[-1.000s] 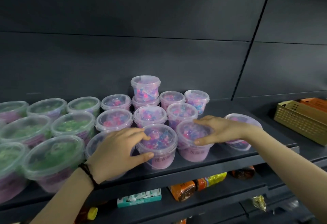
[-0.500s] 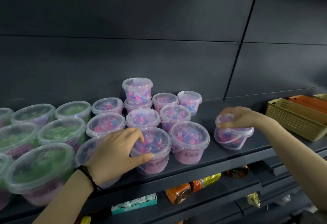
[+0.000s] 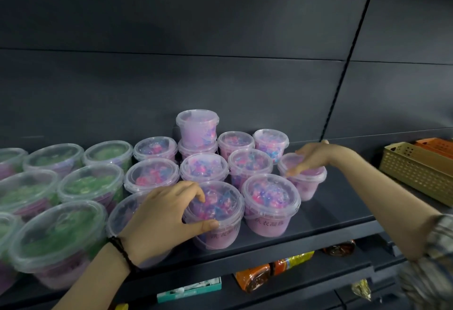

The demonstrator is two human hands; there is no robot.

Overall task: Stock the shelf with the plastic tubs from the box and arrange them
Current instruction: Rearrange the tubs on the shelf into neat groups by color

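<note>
Many tubs (image 3: 204,167) are already lined up on the shelf (image 3: 326,224), a front tub (image 3: 220,211) is gripped by curled fingers of the left hand (image 3: 161,214), an end tub (image 3: 307,186) is clamped under fingers of the right hand (image 3: 312,156), and mostly tidying seems left, though no box is seen.

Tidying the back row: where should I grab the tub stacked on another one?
Grip the stacked tub round its wall just under the lid rim, coming from above and in front. It stands upright, clear above the neighbouring tubs, so its sides are free; the back panel blocks the rear.
</note>
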